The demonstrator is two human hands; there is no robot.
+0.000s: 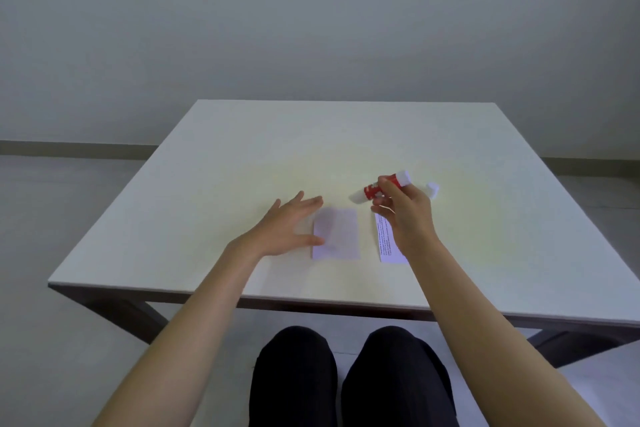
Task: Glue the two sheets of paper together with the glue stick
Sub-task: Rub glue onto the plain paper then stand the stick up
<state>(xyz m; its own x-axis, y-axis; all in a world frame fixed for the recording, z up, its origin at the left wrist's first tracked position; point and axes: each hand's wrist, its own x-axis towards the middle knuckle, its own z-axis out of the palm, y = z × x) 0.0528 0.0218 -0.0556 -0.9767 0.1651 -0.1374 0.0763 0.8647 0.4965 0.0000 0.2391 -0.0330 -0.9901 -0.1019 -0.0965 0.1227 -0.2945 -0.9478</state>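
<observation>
A small blank white sheet [341, 234] lies flat near the middle of the white table [242, 166]. My left hand [287, 227] rests open at the sheet's left edge, fingers spread, thumb touching the paper. A second sheet with printed text [386, 237] lies to the right, partly hidden under my right hand [407, 215]. That hand holds a red and white glue stick [379, 186] tilted above the table, its tip pointing left and down. A small white object, maybe the cap [433, 189], lies just behind the right hand.
The table's front edge runs just above my knees [346, 374]. A grey wall stands behind the table, with floor to either side. A pale surface shows at the bottom right corner.
</observation>
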